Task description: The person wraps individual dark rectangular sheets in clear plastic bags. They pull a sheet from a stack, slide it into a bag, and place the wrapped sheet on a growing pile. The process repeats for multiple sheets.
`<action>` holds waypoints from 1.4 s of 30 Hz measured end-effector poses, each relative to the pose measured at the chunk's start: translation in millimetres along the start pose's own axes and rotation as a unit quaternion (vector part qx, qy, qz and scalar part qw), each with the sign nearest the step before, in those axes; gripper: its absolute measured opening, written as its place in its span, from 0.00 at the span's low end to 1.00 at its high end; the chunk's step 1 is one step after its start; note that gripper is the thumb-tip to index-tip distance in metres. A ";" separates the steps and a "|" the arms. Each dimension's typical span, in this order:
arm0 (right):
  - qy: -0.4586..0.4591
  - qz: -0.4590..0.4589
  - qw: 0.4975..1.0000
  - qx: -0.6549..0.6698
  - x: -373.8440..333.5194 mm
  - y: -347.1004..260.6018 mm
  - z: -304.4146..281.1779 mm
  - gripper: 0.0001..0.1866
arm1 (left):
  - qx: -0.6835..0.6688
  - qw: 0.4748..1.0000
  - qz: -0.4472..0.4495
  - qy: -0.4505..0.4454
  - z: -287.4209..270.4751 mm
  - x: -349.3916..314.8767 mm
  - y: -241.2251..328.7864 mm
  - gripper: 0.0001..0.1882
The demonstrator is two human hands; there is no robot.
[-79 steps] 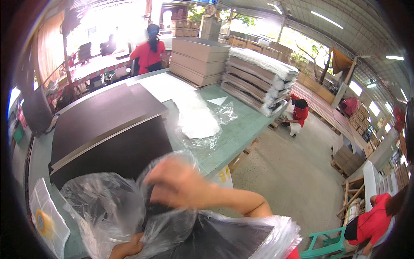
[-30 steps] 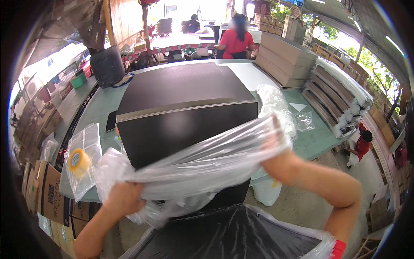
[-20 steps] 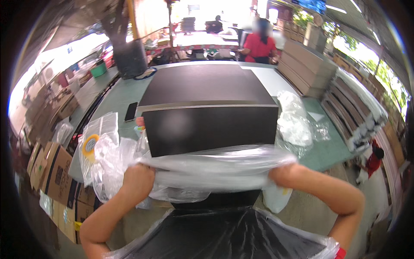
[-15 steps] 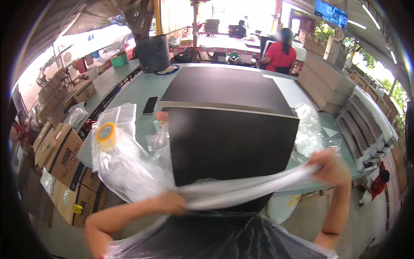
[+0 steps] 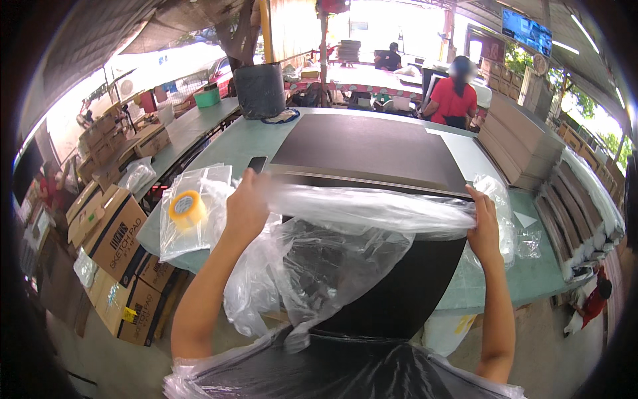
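A clear plastic bag (image 5: 325,256) is gathered into a band between my two hands, its loose part hanging toward me. My left hand (image 5: 246,207), smeared around the fingertips, is closed on its left end. My right hand (image 5: 484,223) grips the right end beside the corner of a black board (image 5: 369,147) lying on the table. The plastic band crosses that board's near edge. Below it, a black panel (image 5: 415,286) slopes down toward me, partly hidden by the bag. Clear plastic over a dark surface (image 5: 332,369) spreads in front of my body.
On the green table (image 5: 206,149) are a phone (image 5: 258,163), a yellow tape roll (image 5: 187,209) on clear bags, and crumpled plastic (image 5: 495,186). Grey board stacks (image 5: 522,143) stand at right, cartons (image 5: 116,233) at left. A person in red (image 5: 453,100) is beyond the table.
Both hands have moved up and away from me, bringing the stretched plastic to the board's near edge. The tape roll now rests off the bag that I hold, and the view has shifted.
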State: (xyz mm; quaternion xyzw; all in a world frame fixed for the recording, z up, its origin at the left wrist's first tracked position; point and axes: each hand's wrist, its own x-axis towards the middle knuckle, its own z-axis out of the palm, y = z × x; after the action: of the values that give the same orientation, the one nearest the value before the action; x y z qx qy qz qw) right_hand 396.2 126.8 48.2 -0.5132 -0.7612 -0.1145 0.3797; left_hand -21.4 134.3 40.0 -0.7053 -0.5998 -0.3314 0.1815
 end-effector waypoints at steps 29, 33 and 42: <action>-0.290 0.644 0.442 0.553 -310.3 56.1 92.6 0.21 | -0.424 0.680 -0.278 -0.529 59.3 -272.6 -58.0 0.12; -0.376 0.547 0.688 0.292 -317.3 50.7 136.1 0.18 | -0.379 0.718 -0.244 -0.530 64.9 -270.8 -55.4 0.13; -0.318 0.425 0.845 0.072 -312.6 46.2 109.8 0.10 | -0.337 0.744 -0.199 -0.542 79.7 -258.4 -49.2 0.15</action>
State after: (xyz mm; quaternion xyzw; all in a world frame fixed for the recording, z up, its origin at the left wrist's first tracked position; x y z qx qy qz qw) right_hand 443.5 -7.6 -254.4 -0.7660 -0.5538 0.2821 0.1643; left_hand -64.7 9.3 -201.0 -0.6459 -0.5732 -0.1026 -0.4937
